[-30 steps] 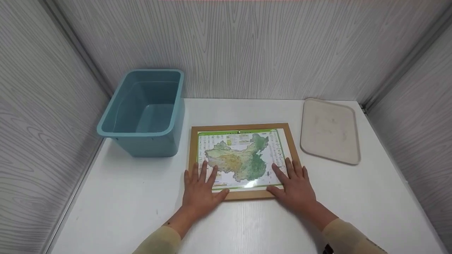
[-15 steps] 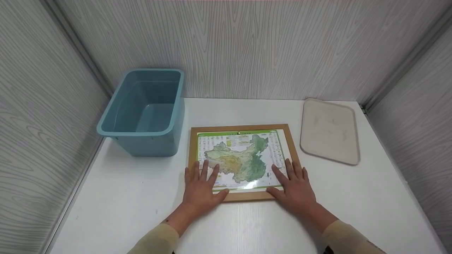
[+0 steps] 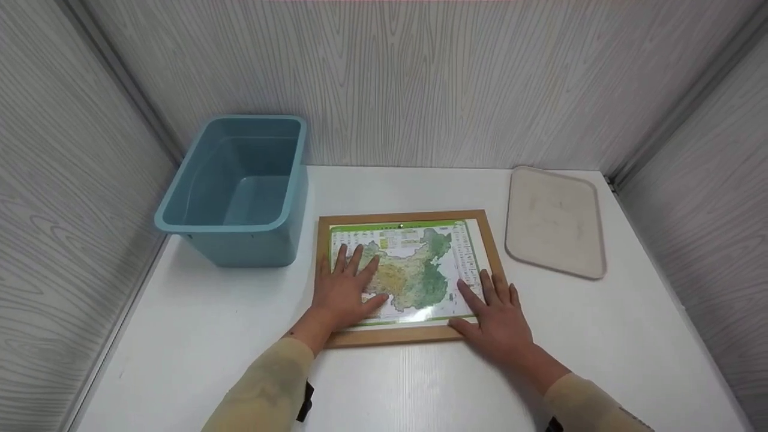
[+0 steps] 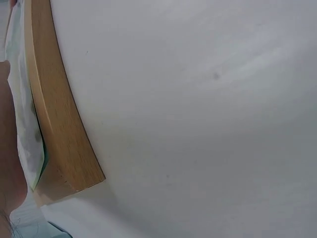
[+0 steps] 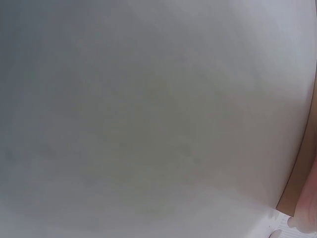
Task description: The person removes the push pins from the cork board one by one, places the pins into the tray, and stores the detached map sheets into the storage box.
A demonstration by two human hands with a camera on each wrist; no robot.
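Note:
A wooden-framed map board (image 3: 408,217) lies flat on the white table (image 3: 198,336), its green and yellow map (image 3: 420,270) facing up. My left hand (image 3: 348,285) rests flat on the map's left part with straight, spread fingers. My right hand (image 3: 498,315) lies flat on the board's lower right corner, fingers straight, thumb on the frame's front edge. The left wrist view shows the wooden frame (image 4: 57,124) and the map's edge (image 4: 22,124) against the table. In the right wrist view only a sliver of frame (image 5: 299,173) and white table shows.
A hollow teal plastic bin (image 3: 234,186) stands at the back left of the table. A beige tray (image 3: 555,222) lies flat at the back right. Grey wood-grain walls (image 3: 420,78) enclose the table on three sides.
My left hand has slid forward from the board's lower left corner onto the map's left part. The right hand has stayed in place.

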